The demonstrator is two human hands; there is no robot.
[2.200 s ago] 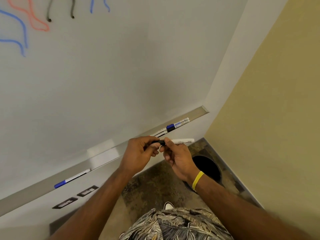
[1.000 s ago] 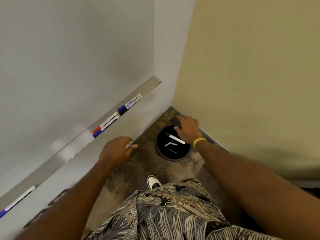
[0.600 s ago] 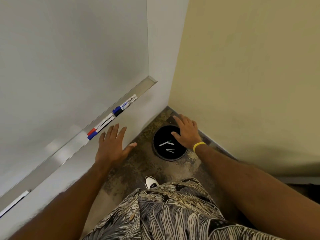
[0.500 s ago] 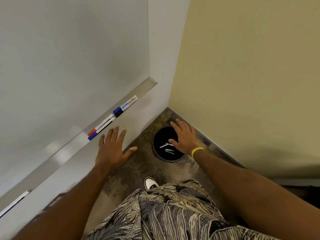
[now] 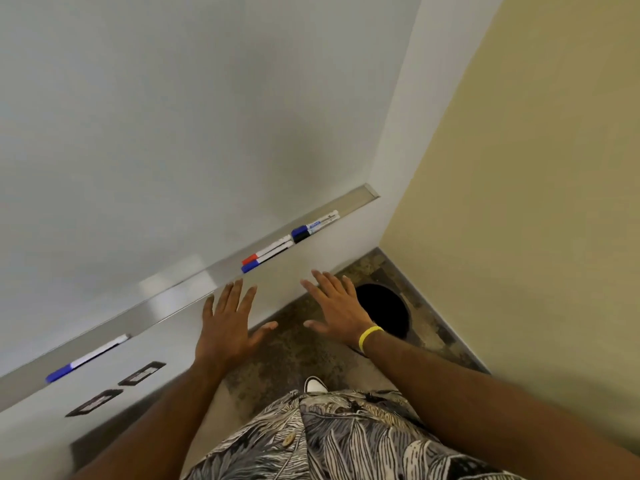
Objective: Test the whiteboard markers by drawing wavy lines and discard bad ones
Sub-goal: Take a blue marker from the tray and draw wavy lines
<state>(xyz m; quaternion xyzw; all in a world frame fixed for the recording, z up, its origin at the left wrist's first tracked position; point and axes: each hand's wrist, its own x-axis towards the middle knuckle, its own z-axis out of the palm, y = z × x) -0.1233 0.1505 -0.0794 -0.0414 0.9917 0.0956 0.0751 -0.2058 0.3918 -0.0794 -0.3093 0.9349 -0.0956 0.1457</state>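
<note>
My left hand [image 5: 227, 325] and my right hand [image 5: 337, 308] both hang empty with fingers spread, just below the whiteboard's metal tray [image 5: 180, 292]. On the tray lie a red-capped marker [image 5: 265, 251] and a blue-capped marker [image 5: 265, 259] side by side, then a blue and black capped pair [image 5: 313, 225] further right. Another blue-capped marker [image 5: 86, 358] lies far left on the tray. The black waste bin [image 5: 388, 310] stands on the floor in the corner, partly behind my right hand; its inside is dark.
The whiteboard [image 5: 173, 133] fills the upper left. A yellow wall [image 5: 536, 202] closes the right side. Two dark wall plates [image 5: 117, 389] sit below the tray. My shoe [image 5: 315, 385] shows on the speckled floor.
My right hand has let go of the marker over the bin and risen up and left, away from it. The left hand has opened flat below the tray. The view has tilted up.
</note>
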